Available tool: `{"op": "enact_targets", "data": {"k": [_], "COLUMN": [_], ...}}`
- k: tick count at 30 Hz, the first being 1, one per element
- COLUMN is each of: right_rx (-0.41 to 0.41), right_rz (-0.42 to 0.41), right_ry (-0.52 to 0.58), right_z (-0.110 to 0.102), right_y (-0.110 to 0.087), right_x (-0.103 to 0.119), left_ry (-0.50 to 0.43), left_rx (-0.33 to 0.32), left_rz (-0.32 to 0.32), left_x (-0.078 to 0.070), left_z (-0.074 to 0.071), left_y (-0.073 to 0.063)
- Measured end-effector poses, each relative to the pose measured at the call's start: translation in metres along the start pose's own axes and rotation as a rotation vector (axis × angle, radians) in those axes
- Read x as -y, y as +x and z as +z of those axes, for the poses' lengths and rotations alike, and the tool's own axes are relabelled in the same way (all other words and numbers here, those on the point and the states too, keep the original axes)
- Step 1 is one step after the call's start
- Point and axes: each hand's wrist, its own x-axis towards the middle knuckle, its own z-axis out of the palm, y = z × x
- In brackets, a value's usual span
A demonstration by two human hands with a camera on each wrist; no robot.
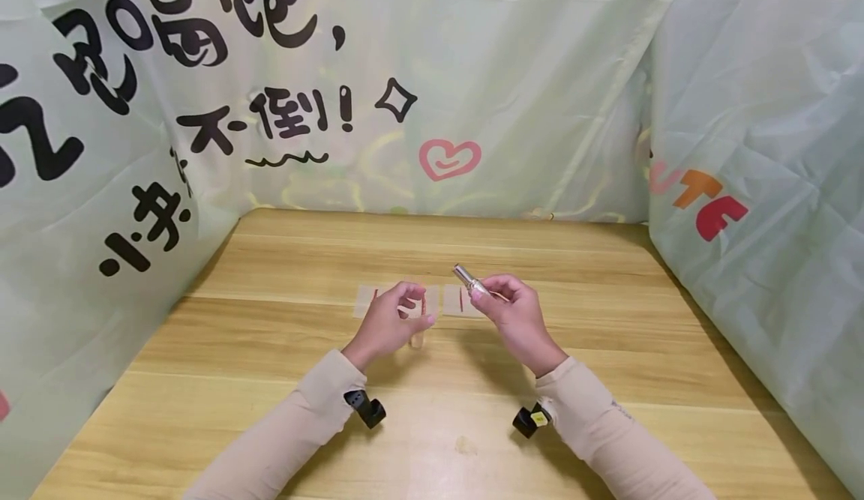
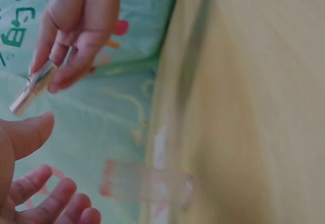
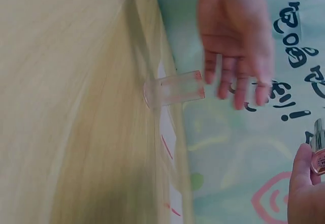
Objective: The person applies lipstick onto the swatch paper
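My right hand (image 1: pixel 520 324) holds a slim silver lipstick tube (image 1: pixel 466 276) between thumb and fingers, its metal end pointing up and to the left. In the right wrist view, a rounder, pinkish part of the lipstick tube (image 3: pixel 318 155) shows by the thumb. On the table stands an upright clear cap (image 3: pixel 175 89) with a reddish rim. My left hand (image 1: pixel 388 324) is raised beside and above this cap, fingers spread and loosely bent, nothing in them. The left wrist view shows a gap between the left fingers (image 2: pixel 53 191) and the cap.
Pale paper pieces (image 1: pixel 364 299) with red strokes lie on the wooden table (image 1: pixel 466 395) behind the hands. Printed cloth (image 1: pixel 540 95) hangs along the back and both sides. Each sleeve carries a small black wrist camera (image 1: pixel 367 410).
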Motion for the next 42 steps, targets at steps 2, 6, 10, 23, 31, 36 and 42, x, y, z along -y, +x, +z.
{"op": "enact_targets", "data": {"k": [2,6,10,23,31,36,42], "right_rx": [0.002,0.017,0.033,-0.013,-0.004,-0.008,-0.015], "right_rz": [0.056,0.099,0.113,0.187,0.186,0.184,0.192], "right_ry": [0.115,0.247,0.281,0.288,0.295,0.288,0.282], "right_z": [-0.002,-0.005,-0.008,-0.006,-0.007,-0.006,-0.007], "right_y": [0.000,-0.001,-0.001,-0.001,0.000,-0.001,0.000], "right_x": [0.000,-0.002,-0.004,-0.001,-0.001,-0.001,0.002], "left_ry": [0.061,0.155,0.213,0.224,0.215,0.212,0.155], "left_rx": [0.041,0.111,0.158,0.142,0.134,0.134,0.126], "left_rz": [-0.026,-0.064,-0.049,-0.032,0.002,0.001,-0.013], "left_x": [0.008,0.021,0.028,0.030,0.030,0.029,0.026], "left_z": [-0.001,-0.002,-0.001,0.002,0.003,0.002,-0.001], "left_y": [-0.002,-0.005,-0.007,-0.006,-0.006,-0.005,-0.003]}}
